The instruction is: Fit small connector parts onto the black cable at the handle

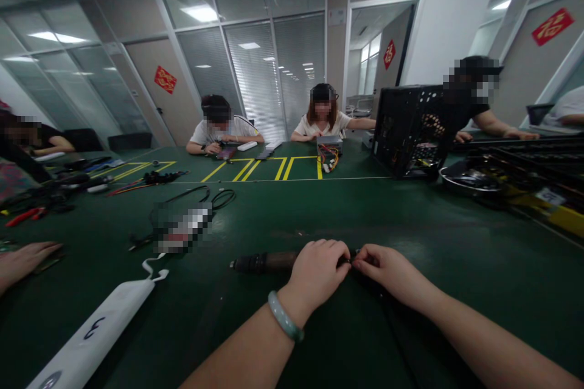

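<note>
A dark brown electric screwdriver [279, 262] lies sideways on the green table, its black nose and metal tip pointing left. My left hand [319, 262], with a pale green bangle on the wrist, is curled over the tool's rear part and hides it. Right beside it, the thumb and fingers of my right hand [385, 266] are pinched at the tool's tail end, where its dark cable seems to begin. The two hands nearly touch there. A dark cable [396, 327] runs from beneath my right hand toward the near edge; the joint itself is hidden by fingers.
A white power strip [98, 331] lies at the left, near a blurred-out device [187, 230] with a black cord. Another person's hand [31, 258] rests far left. Red-handled pliers [25, 216] lie behind. A black computer case [404, 130] stands back right; co-workers sit around.
</note>
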`<state>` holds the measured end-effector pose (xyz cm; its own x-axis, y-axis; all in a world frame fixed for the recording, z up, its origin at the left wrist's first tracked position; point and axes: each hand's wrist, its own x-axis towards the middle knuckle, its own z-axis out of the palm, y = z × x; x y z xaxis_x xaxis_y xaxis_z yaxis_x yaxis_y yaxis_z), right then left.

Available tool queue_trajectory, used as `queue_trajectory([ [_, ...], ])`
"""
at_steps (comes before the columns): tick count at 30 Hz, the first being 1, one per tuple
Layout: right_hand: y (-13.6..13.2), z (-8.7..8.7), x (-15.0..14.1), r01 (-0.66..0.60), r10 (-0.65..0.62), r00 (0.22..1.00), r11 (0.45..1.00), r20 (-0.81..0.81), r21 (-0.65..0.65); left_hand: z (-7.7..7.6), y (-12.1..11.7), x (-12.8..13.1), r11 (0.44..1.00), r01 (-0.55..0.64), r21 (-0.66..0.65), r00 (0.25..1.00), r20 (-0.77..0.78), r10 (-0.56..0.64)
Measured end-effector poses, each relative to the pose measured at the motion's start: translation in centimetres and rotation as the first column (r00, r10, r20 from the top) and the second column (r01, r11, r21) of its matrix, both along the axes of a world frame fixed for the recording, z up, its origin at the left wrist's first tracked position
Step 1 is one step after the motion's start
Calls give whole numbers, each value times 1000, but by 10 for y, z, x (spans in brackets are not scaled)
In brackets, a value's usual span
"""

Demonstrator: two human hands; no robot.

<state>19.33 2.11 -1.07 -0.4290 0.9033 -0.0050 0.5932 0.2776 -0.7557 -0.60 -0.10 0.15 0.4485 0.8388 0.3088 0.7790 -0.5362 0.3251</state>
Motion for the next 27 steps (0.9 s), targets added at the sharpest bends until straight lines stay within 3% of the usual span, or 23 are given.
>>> queue_trajectory([
  [27,-2,3,0,10,-12,999,999,48,35,0,1,0,1000,6,8,1000,-25,-5],
])
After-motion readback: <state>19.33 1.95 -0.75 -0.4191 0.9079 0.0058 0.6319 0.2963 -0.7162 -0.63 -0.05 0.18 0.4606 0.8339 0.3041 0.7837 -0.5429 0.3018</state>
